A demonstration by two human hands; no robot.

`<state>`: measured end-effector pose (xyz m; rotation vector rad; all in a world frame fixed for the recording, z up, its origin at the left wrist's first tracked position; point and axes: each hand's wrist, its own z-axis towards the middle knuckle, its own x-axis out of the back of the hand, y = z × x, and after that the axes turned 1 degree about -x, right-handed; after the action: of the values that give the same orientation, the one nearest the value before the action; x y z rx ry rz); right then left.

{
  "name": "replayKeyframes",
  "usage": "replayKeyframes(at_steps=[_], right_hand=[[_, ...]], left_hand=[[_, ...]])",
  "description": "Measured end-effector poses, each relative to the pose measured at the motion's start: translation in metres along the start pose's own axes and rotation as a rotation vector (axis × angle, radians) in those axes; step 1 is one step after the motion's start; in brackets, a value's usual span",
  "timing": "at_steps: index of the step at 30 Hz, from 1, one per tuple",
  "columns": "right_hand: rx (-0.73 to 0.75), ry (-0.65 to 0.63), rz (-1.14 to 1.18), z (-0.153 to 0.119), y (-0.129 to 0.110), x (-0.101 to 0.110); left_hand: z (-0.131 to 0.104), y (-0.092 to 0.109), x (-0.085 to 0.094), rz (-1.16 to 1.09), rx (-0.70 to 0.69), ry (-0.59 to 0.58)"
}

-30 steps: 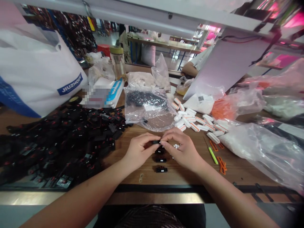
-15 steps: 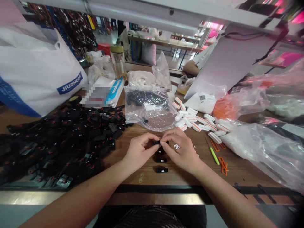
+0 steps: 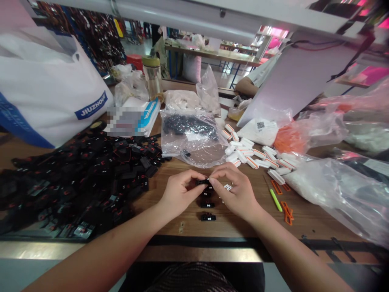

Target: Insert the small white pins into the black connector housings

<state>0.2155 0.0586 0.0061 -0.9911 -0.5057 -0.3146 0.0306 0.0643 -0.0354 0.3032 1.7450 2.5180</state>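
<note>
Between thumb and fingers of my left hand [image 3: 178, 195] is a small black connector housing [image 3: 201, 182] with a row of holes facing me. My right hand [image 3: 236, 194] is pinched at the housing's right end; what its fingertips hold, if anything, is too small to make out. Below the hands, several similar black connectors with white dots [image 3: 208, 217] lie in a column on the wooden table [image 3: 188, 223]. Tiny white pieces [image 3: 227, 187] are scattered beside my right fingers, partly hidden by the hand.
A large heap of black connectors [image 3: 75, 182] covers the left side. Clear bags [image 3: 194, 138] lie ahead. White housings with orange strips [image 3: 252, 156], a green-handled pick [image 3: 275, 200] and orange frames [image 3: 287, 213] are at right. A person's arm [image 3: 246, 86] shows beyond.
My right fingertips have shifted slightly right along the housing, uncovering more of its end. My left hand keeps its grip. The whole view has moved a little.
</note>
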Motion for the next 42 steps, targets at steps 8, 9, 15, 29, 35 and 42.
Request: replayKeyframes(at_steps=[8, 9, 15, 29, 35, 42], right_hand=[[-0.026, -0.025, 0.01, -0.0013, 0.0023, -0.0012], [-0.026, -0.03, 0.011, -0.0013, 0.002, -0.0018], [-0.003, -0.044, 0.001, -0.0015, 0.0017, -0.0036], [0.202, -0.098, -0.279, -0.0014, 0.0002, -0.0034], [0.28, -0.085, -0.352, -0.0045, 0.0002, -0.0017], [0.311, -0.087, -0.41, -0.0056, -0.0008, -0.0031]], left_hand=[[0.0004, 0.0018, -0.0001, 0.012, -0.009, 0.004], [0.0004, 0.0014, -0.0001, 0.012, -0.013, 0.006], [-0.0002, -0.0009, -0.0007, 0.01, -0.013, 0.005], [-0.0018, -0.001, 0.0011, 0.084, -0.005, 0.008], [-0.0005, 0.0026, 0.0007, 0.004, 0.043, 0.004], [-0.0004, 0.0022, 0.0003, -0.014, 0.041, 0.009]])
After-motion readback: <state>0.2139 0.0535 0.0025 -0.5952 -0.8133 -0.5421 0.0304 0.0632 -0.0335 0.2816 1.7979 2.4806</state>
